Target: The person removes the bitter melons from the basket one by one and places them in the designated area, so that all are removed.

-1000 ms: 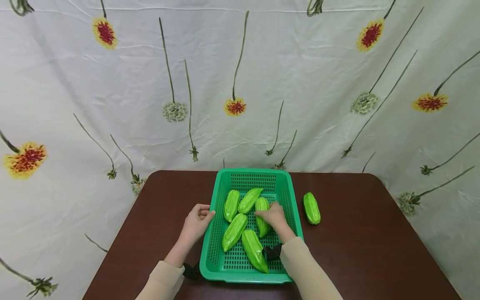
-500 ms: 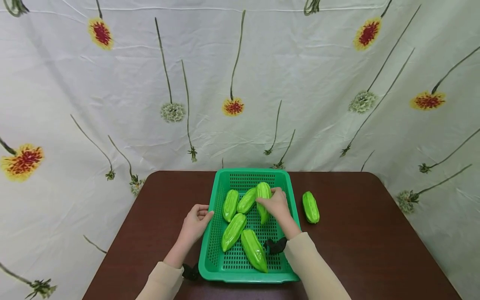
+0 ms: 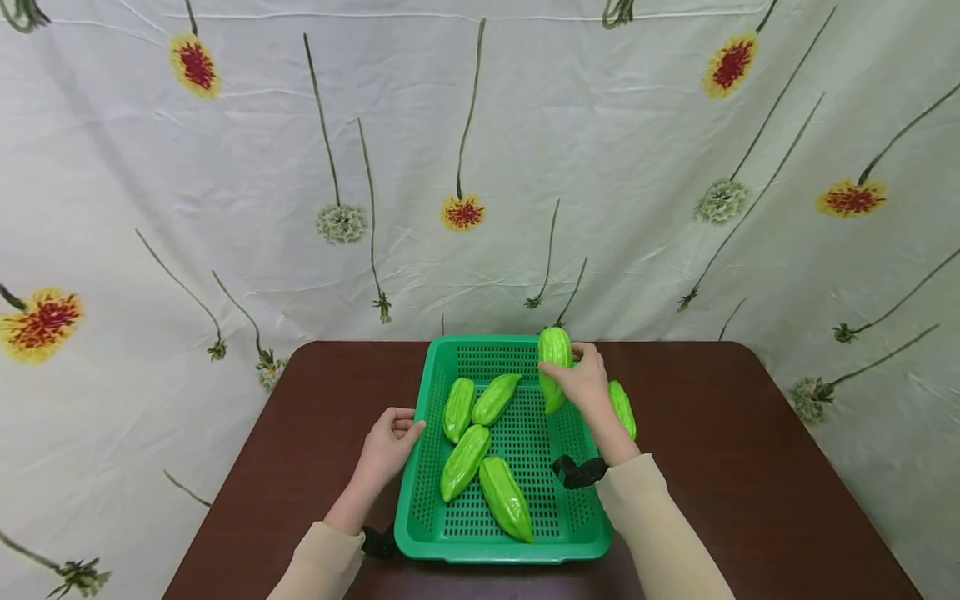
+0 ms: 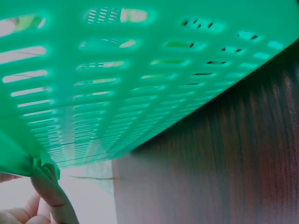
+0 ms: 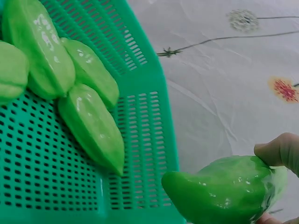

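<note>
My right hand [image 3: 587,379] pinches a glossy, ridged light-green bitter melon [image 3: 555,358] between thumb and fingers, raised over the far right corner of the green plastic basket [image 3: 504,553]. In the right wrist view this bitter melon [image 5: 219,191] points its narrow tip toward the basket. At the basket's left side, my left hand [image 3: 387,446] grips the rim; the left wrist view shows a finger [image 4: 51,191] hooked at that edge. Several similar bitter melons [image 3: 506,500] lie inside, mostly toward the left and front. Another bitter melon [image 3: 622,410] rests outside on the right, partly hidden by my right forearm.
The basket stands on a dark brown wooden table [image 3: 720,467] with rounded far corners. Behind the table hangs a white cloth [image 3: 420,150] printed with flowers. Black straps [image 3: 581,472] sit at both wrists.
My right hand has lifted the bitter melon from the basket floor and carried it up, away from me and to the right. The left hand stays at the rim.
</note>
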Available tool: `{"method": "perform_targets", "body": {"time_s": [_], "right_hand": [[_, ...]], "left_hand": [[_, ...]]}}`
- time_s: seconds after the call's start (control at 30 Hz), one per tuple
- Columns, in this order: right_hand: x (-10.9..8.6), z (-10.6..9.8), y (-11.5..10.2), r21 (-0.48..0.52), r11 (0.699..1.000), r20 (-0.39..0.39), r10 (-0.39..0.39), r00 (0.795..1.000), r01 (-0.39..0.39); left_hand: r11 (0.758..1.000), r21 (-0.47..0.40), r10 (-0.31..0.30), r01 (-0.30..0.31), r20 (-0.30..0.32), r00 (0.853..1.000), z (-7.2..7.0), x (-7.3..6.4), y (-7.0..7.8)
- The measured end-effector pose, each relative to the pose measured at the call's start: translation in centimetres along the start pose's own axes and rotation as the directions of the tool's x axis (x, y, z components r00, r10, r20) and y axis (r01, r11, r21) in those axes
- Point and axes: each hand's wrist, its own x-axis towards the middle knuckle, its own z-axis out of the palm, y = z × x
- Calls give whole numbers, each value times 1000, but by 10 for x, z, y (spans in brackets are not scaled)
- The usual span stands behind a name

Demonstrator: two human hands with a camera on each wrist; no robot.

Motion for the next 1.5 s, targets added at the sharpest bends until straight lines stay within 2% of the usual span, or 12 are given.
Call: {"method": "perform_targets", "body": {"time_s": [0.17, 0.33, 0.53, 0.8, 1.03, 1.3, 1.5], "right_hand": [[3, -20, 2, 41, 999, -14, -5, 1000, 6], [6, -42, 7, 56, 998, -44, 23, 999, -21], [9, -63, 21, 78, 996, -94, 57, 994, -50], [10, -82, 43, 81, 993, -156, 99, 983, -87], [9, -92, 66, 23, 992, -194, 125, 973, -123], [12, -98, 93, -90, 982, -184, 145, 972, -164], [13, -100, 112, -132, 976, -162, 153, 975, -175]], "left_hand": [[1000, -1, -1, 1, 5, 1000, -2, 1, -2], [1000, 3, 4, -4, 6, 1000, -2, 0, -3], [1000, 12, 4, -4, 1, 1000, -3, 0, -3], [1000, 18, 13, -13, 0, 1000, -3, 1, -3], [1000, 18, 11, -11, -2, 1000, -3, 1, -4], [1000, 17, 13, -13, -1, 1000, -1, 1, -3], [1000, 8, 5, -5, 3, 1000, 1, 0, -2]]}}
